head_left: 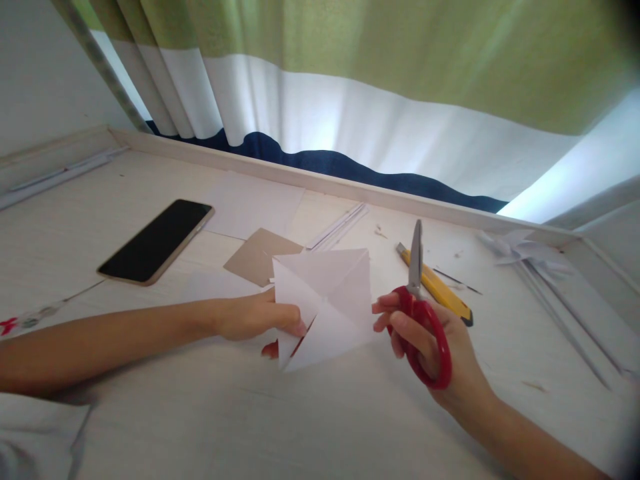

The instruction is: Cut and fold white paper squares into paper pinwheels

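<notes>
My left hand (265,319) pinches the left side of a square sheet of white paper (345,320), thumb on top and fingers underneath. Creases run diagonally across the paper, and a slit opens beside my thumb, with a finger showing through it. In my right hand (450,353) is a pair of scissors (431,333) with red handles. Its blades are together and point up and away, apart from the paper. My fingers pass through and around the handles. Just behind the scissors a yellow utility knife (440,287) lies on the table.
A black-screened phone (157,241) lies at the left. Behind the paper are a grey-brown card (257,257), a white sheet (255,200) and narrow paper strips (337,227). A paper pinwheel (520,250) sits at the right. A raised ledge (300,175) and a curtain (350,100) border the table's back.
</notes>
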A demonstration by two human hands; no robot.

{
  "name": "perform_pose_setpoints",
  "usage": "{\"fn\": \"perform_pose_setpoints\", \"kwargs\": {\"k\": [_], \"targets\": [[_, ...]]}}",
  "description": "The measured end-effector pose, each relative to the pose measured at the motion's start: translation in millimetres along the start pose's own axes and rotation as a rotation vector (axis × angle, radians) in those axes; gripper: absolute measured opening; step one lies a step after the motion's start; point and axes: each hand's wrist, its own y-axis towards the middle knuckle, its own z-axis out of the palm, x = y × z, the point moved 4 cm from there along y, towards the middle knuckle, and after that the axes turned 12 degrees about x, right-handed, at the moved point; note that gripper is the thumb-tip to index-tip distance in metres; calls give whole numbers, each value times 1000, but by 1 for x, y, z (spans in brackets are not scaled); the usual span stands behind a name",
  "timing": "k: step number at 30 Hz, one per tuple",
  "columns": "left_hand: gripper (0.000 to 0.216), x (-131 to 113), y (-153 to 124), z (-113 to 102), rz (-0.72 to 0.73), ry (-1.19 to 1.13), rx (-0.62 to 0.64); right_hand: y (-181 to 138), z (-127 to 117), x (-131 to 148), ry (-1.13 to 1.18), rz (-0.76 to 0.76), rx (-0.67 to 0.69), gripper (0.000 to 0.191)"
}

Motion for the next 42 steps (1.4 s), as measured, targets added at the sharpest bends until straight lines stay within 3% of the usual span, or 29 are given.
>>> {"fn": "perform_pose_setpoints", "kwargs": {"k": [4,10,14,17,21,24,27,30,35,42], "targets": [[18,2,1,1,-68,5,56,0,4,-6,-40,132,61,25],[28,2,3,1,-11,-52,73,0,8,-5,-59,137,85,22],[55,4,5,0,31,-33,137,2,3,-7,-53,121,41,23],[64,1,5,5,17,129,157,2,-1,-10,-29,68,-11,23],[44,2,3,16,-128,422,111,-2,-2,-11,-18,52,-48,27],[34,5,4,26,-162,509,110,-6,5,-10,-19,99,-6,28],[31,9,6,35,-144,521,145,-11,12,-9,-18,115,41,25],[28,6,8,40,-26,574,134,-14,18,-10,-24,118,72,23],[30,11,5,38,-84,472,40,-15,22,-12,-12,122,88,23],[29,21,5,36,-100,300,6,-16,21,-13,14,135,75,24]]}}
